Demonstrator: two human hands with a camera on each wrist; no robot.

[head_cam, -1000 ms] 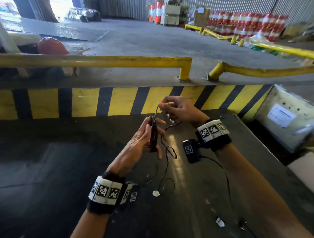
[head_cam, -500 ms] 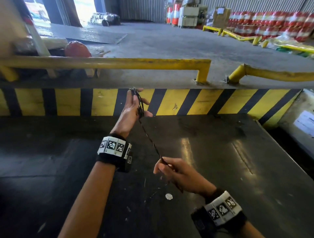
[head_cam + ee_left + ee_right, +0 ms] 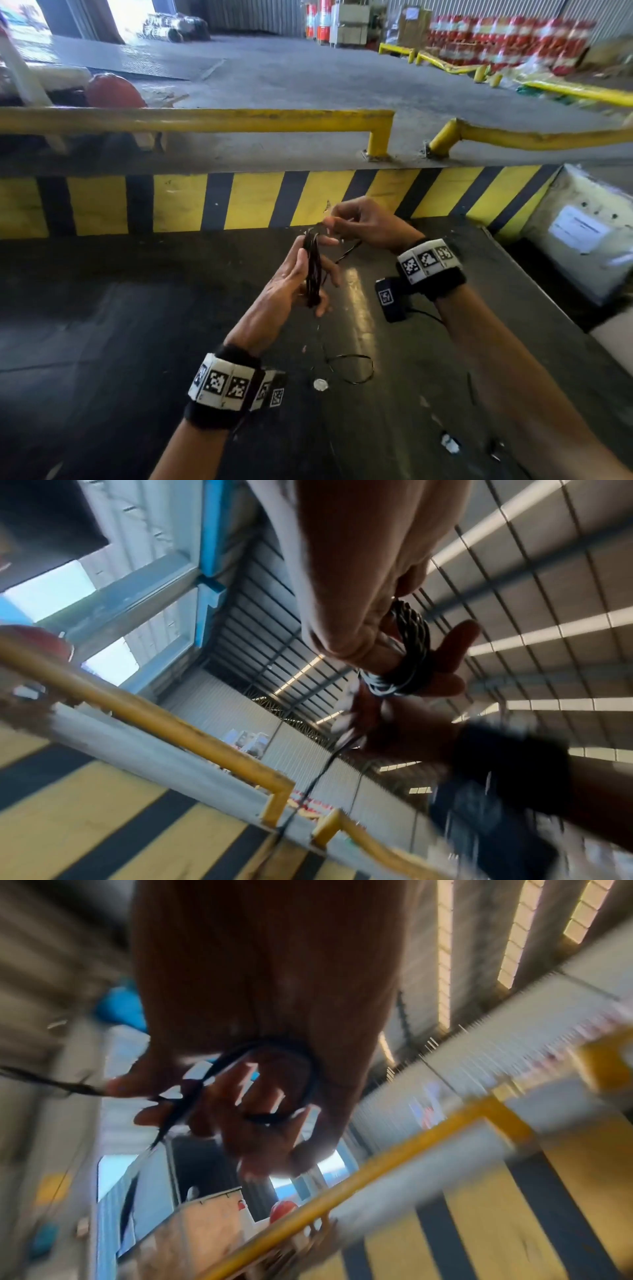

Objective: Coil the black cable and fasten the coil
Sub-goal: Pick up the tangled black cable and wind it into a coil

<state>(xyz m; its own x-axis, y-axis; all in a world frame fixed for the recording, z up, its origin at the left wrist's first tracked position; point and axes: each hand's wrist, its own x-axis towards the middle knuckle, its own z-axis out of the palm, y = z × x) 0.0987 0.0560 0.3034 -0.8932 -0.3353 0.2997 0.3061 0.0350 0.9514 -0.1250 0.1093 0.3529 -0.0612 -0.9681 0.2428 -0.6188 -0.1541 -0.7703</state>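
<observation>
A thin black cable [image 3: 312,263] is wound in several long loops round my left hand [image 3: 301,274], which stands palm up above the dark table; the loops [image 3: 413,653] run between its thumb and fingers. My right hand [image 3: 356,222] is at the top of the coil and pinches the cable's free run [image 3: 212,1069] in its curled fingers. Below the hands a loose tail of cable [image 3: 349,368] lies in a loop on the table.
The dark table top [image 3: 102,342] ends at a yellow and black striped kerb [image 3: 239,202] with a yellow rail [image 3: 205,120] behind. A white foam box [image 3: 582,233] stands at the right. A small round white spot [image 3: 320,384] lies on the table.
Half a second ago my hands were far apart with the cable stretched between them. Now my right hand has come back up to the coil's top and my left hand has dropped nearer to me.
</observation>
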